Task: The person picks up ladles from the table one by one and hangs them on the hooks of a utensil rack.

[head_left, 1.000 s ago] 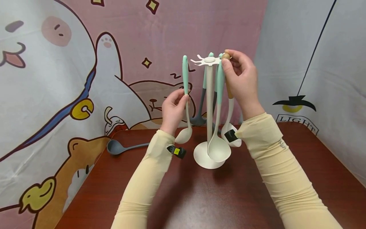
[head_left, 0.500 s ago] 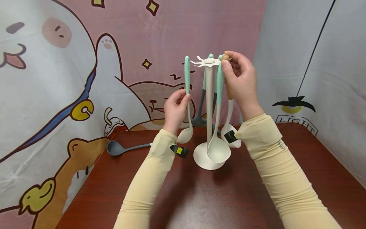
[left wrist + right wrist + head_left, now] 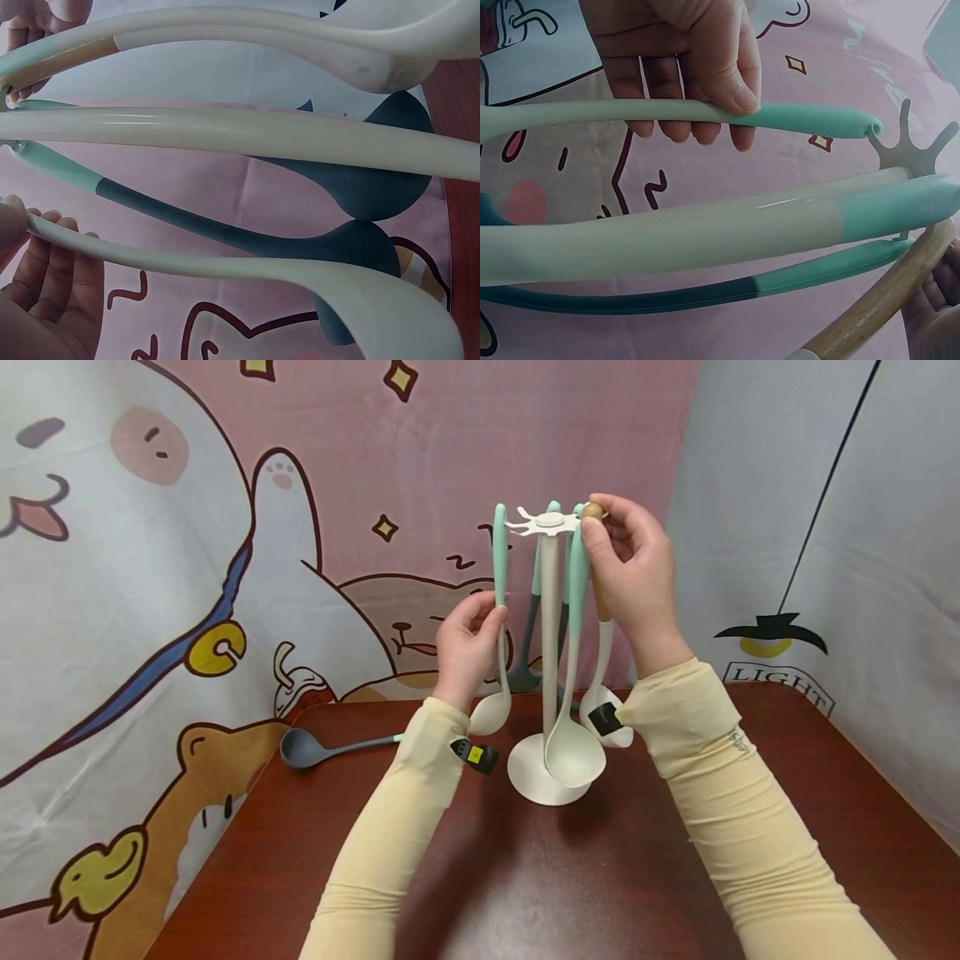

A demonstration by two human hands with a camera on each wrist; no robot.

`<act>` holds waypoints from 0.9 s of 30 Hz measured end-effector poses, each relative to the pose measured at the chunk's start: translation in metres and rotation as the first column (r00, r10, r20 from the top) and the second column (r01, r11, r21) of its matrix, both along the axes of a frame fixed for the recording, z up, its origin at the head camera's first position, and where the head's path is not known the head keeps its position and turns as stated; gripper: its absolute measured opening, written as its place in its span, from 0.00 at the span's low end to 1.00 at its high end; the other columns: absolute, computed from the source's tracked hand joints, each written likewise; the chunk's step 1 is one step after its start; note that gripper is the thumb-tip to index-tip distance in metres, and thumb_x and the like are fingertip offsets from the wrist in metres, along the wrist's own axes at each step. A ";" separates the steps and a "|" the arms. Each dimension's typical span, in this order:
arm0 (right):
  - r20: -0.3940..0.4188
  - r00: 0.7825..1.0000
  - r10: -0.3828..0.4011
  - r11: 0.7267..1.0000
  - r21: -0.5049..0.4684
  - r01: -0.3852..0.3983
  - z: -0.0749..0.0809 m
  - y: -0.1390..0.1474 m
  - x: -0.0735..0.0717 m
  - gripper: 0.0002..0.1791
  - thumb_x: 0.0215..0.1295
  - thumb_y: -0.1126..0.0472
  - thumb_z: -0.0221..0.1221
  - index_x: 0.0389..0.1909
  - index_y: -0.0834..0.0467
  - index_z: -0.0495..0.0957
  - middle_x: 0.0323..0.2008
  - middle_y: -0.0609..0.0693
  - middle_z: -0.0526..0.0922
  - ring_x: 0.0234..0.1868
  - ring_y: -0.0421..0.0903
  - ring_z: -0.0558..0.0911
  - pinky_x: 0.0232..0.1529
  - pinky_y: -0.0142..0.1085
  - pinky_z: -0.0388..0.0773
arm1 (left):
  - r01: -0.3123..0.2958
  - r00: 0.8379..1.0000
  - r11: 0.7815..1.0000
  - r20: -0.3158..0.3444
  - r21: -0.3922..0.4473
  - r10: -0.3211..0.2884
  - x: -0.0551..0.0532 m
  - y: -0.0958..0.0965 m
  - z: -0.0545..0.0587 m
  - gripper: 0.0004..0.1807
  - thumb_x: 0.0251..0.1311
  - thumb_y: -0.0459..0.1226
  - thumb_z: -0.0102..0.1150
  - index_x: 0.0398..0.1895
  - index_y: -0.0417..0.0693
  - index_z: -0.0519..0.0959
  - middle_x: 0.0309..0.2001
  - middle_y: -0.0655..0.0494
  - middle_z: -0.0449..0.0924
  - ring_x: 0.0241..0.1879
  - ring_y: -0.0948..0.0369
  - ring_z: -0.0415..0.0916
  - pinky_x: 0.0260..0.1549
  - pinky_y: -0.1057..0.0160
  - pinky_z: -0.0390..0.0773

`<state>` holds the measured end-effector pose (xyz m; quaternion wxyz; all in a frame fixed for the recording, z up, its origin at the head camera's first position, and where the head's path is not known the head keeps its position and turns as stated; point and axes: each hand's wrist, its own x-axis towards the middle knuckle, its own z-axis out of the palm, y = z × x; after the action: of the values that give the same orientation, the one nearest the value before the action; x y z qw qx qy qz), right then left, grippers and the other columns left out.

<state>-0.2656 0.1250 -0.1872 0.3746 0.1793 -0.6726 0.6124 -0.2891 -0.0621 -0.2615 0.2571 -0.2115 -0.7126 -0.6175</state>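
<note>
In the head view my left hand (image 3: 467,647) pinches a white spoon (image 3: 491,713) with a mint handle, just below where the handle begins. The spoon hangs upright, its handle end right beside a hook of the white utensil rack (image 3: 550,627). From the right wrist view that end (image 3: 870,124) appears to meet the hook tip. My right hand (image 3: 637,568) holds the top of a wooden-handled utensil (image 3: 602,597) at the rack's right side; its white head is partly hidden. A white ladle (image 3: 576,758) with a mint handle hangs in front.
Dark-headed utensils (image 3: 522,677) with mint handles hang behind the post. A dark ladle (image 3: 302,748) lies at the left on the brown table (image 3: 585,885), its handle end hidden by my left sleeve. A printed cloth (image 3: 450,452) stands behind.
My left hand has moved right with the spoon, bringing its handle end from apart to beside the rack's left hook. My right hand has stayed at the rack.
</note>
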 end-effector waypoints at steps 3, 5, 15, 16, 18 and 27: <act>0.000 1.000 0.002 1.000 -0.001 -0.002 0.000 0.000 0.000 0.20 0.69 0.59 0.58 0.57 0.66 0.78 0.48 0.53 0.80 0.45 0.43 0.78 0.49 0.30 0.75 | -0.003 1.000 1.000 0.003 -0.007 0.003 0.001 0.000 0.000 0.10 0.68 0.32 0.60 0.49 0.40 0.84 0.36 0.47 0.82 0.38 0.46 0.79 0.34 0.66 0.77; -0.001 1.000 0.002 1.000 -0.002 -0.002 0.000 0.000 0.000 0.21 0.69 0.59 0.58 0.58 0.66 0.77 0.48 0.53 0.80 0.45 0.43 0.78 0.49 0.30 0.75 | -0.006 1.000 1.000 0.007 -0.010 0.006 0.002 0.001 0.000 0.10 0.68 0.32 0.60 0.49 0.41 0.84 0.36 0.48 0.82 0.37 0.49 0.78 0.34 0.66 0.76; -0.001 1.000 0.001 1.000 -0.004 -0.001 -0.001 0.000 0.000 0.20 0.70 0.59 0.58 0.57 0.65 0.78 0.48 0.53 0.80 0.45 0.43 0.77 0.49 0.30 0.75 | 0.003 1.000 1.000 0.006 -0.020 -0.003 0.003 0.003 -0.001 0.10 0.67 0.32 0.60 0.49 0.42 0.84 0.36 0.48 0.82 0.35 0.51 0.78 0.31 0.67 0.74; -0.002 1.000 0.001 1.000 -0.005 -0.001 -0.001 0.000 0.000 0.20 0.70 0.59 0.58 0.57 0.66 0.78 0.48 0.53 0.80 0.45 0.43 0.77 0.49 0.30 0.75 | 0.002 1.000 1.000 0.006 -0.022 -0.002 0.003 0.003 -0.001 0.10 0.67 0.32 0.60 0.49 0.42 0.84 0.35 0.48 0.82 0.35 0.51 0.78 0.31 0.67 0.74; -0.002 1.000 0.002 1.000 -0.006 -0.002 -0.001 0.000 0.000 0.20 0.70 0.59 0.58 0.57 0.66 0.78 0.48 0.53 0.80 0.45 0.43 0.78 0.49 0.30 0.75 | -0.005 1.000 0.999 0.005 -0.032 0.005 0.003 0.003 -0.001 0.10 0.67 0.32 0.61 0.49 0.41 0.84 0.35 0.48 0.82 0.35 0.52 0.78 0.31 0.67 0.74; -0.003 1.000 0.003 1.000 -0.009 -0.003 0.000 -0.001 0.000 0.20 0.69 0.59 0.58 0.57 0.66 0.78 0.49 0.53 0.80 0.45 0.43 0.78 0.50 0.30 0.75 | -0.026 1.000 0.995 -0.009 -0.094 0.025 0.004 0.006 -0.006 0.11 0.67 0.33 0.61 0.49 0.38 0.83 0.35 0.48 0.82 0.32 0.58 0.77 0.31 0.67 0.76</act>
<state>-0.2657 0.1243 -0.1873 0.3754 0.1795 -0.6692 0.6156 -0.2853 -0.0564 -0.2670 0.2575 -0.2170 -0.7426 -0.5789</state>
